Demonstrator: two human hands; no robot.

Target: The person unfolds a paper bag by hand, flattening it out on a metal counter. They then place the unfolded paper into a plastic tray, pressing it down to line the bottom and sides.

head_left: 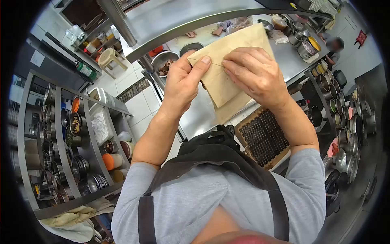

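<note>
A flat, folded brown paper bag (231,83) is held up in front of me, above the steel counter (197,118). My left hand (185,77) grips its left corner, with the thumb lying on top and the fingers behind. My right hand (258,75) is closed, its fingertips pinched at a crease or edge near the bag's middle. The ends of those fingers press on the paper, and part of the bag is hidden behind this hand. Beyond my left wrist stands a metal bowl (159,61) with dark pieces of food.
A steel shelf (183,25) crosses above the counter. Racks with metal pots and containers stand at the left (61,134) and right (335,89). A black perforated mat (264,136) lies below my right forearm. Another person (333,44) is at the far right.
</note>
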